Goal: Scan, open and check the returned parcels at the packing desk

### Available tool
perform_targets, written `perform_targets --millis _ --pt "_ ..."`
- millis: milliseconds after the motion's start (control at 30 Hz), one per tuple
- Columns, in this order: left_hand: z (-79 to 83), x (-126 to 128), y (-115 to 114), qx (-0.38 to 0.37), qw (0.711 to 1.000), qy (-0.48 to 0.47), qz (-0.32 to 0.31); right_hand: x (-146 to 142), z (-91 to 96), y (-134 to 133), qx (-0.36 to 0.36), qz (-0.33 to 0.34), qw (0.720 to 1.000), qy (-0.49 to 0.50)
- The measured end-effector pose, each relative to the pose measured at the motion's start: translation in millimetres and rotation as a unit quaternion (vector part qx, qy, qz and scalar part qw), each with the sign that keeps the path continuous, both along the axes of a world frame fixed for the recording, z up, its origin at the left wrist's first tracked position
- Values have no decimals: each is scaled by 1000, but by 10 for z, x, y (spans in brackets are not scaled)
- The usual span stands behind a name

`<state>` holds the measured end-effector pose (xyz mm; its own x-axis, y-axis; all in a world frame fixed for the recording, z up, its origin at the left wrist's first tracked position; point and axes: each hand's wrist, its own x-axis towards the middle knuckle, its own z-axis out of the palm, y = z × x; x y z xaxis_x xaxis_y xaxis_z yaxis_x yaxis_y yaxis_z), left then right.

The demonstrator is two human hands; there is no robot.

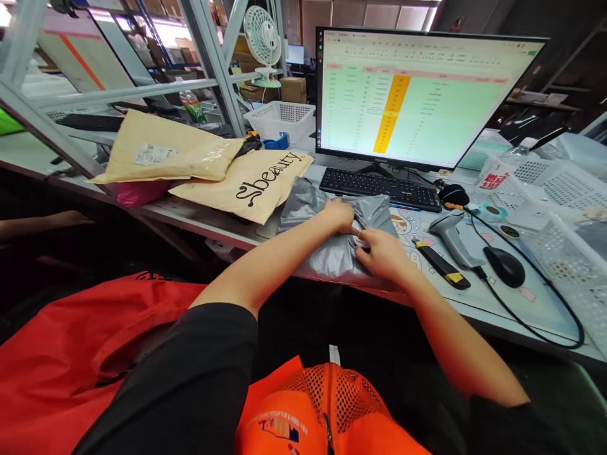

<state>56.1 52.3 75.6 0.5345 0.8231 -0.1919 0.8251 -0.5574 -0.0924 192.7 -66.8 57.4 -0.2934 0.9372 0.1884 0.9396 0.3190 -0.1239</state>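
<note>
We sat at a long tabletop (199, 226) among grey metal shelving (211, 63), with an orange mesh vest (327, 411) on our front and red fabric (95, 341) bunched to our left. A large monitor (412, 95) stood ahead of us, showing a green spreadsheet with one yellow column, and a black keyboard (379, 188) lay at its foot. Two padded kraft mailers overlapped on the left: a labelled one (161, 151) and one printed "Sbeauty" (246, 186). To the right sat a white mesh basket (564, 189), and a smaller white basket (279, 120) stood behind the mailers. An illustrated desk mat (531, 309) carried a grey barcode scanner (453, 237), a black corded mouse (504, 265) and a yellow-and-black utility knife (441, 265).

The grey poly mailer (327, 246) lay on the tabletop in front of the keyboard, crumpled and just left of the knife. Our left grip (339, 215) was clenched on its upper fold, while our right grip (384, 253) pinched the gathered plastic close beside it, the two hands almost touching.
</note>
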Motion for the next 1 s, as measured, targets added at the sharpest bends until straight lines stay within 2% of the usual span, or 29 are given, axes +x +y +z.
perform_targets --millis 167,300,433,500,567,667,733,800,867,933,1000 --pt "7 87 -123 8 1000 7 17 -113 -23 -556 17 -16 1000 22" --pt "-75 85 -161 52 999 -9 -6 -154 -140 -1012 39 -2 997 61" --pt "-150 16 -211 94 994 -51 -31 -41 -247 -1275 61 2 994 94" --pt "-145 -38 -268 103 992 -65 -37 50 -220 -1269 72 0 992 108" --pt "-102 -95 -337 91 992 -70 -56 131 -118 -1179 101 -1 987 124" --pt "6 -153 -431 48 993 -50 -91 175 108 -918 181 -9 973 141" --pt "71 -159 -480 29 995 -31 -89 139 224 -694 206 -6 969 139" --pt "108 -146 -528 16 996 -19 -80 71 262 -484 153 6 981 123" --pt "115 -133 -584 -3 997 -15 -79 11 220 -347 37 11 995 91" --pt "101 -128 -649 -26 997 4 -71 -6 124 -315 -56 16 996 63" --pt "85 -133 -711 -39 997 34 -59 24 10 -384 -78 48 995 50"
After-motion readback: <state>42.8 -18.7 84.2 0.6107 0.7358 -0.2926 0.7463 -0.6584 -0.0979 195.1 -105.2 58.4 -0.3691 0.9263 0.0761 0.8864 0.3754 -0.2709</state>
